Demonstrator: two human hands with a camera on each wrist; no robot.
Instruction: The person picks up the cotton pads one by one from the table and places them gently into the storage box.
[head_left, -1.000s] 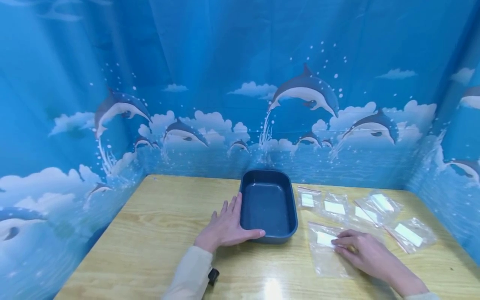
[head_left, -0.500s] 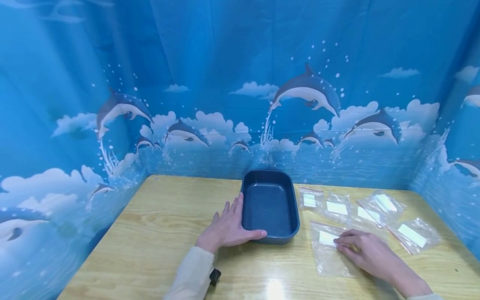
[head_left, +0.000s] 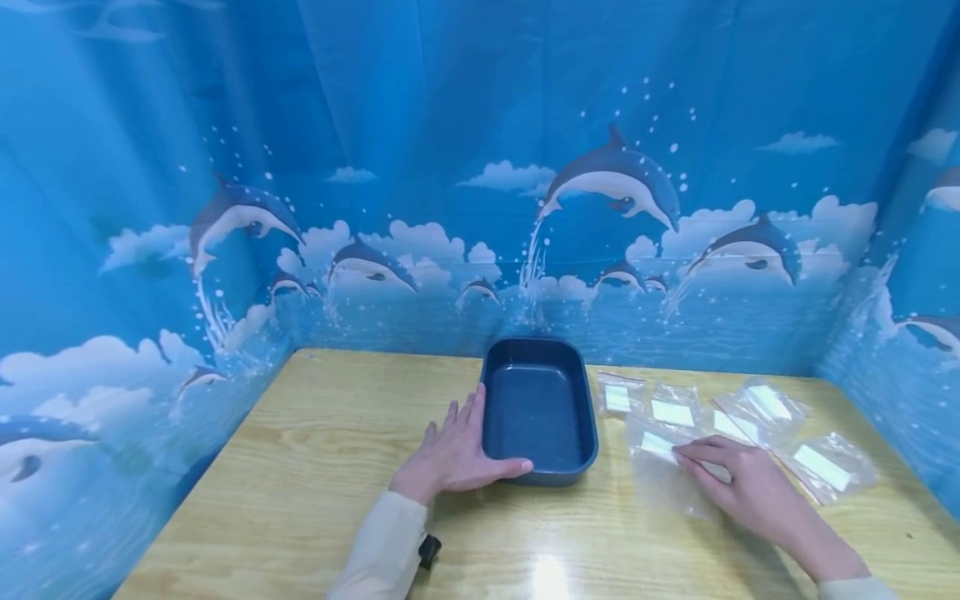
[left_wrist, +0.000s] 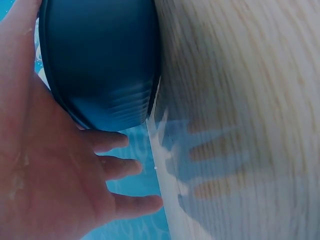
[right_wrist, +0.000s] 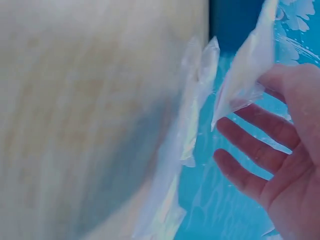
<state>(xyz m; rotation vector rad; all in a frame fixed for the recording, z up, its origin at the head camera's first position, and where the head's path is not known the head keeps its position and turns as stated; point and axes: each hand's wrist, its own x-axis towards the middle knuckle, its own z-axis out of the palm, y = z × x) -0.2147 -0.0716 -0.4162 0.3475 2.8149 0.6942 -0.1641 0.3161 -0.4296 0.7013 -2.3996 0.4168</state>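
My left hand (head_left: 455,460) rests along the near left corner of a dark blue rectangular plastic bin (head_left: 534,417). Its fingers lie straight, and the thumb sits over the near rim. In the left wrist view the palm is beside the bin's outer wall (left_wrist: 105,65). To the right of the bin, my right hand (head_left: 750,492) pinches a clear zip bag (head_left: 660,479) with a white label between thumb and forefinger. The right wrist view has this bag (right_wrist: 247,75) raised off the tabletop, while the other fingers are spread below it.
Behind the right hand lie several more clear labelled bags, such as one beside the bin (head_left: 617,398) and one at the far right (head_left: 823,468); two others overlap. A dolphin-print curtain (head_left: 420,275) hangs around the wooden table (head_left: 330,433).
My right hand has lifted the zip bag from the table and shifted it slightly farther back. The left hand and the bin stay in place.
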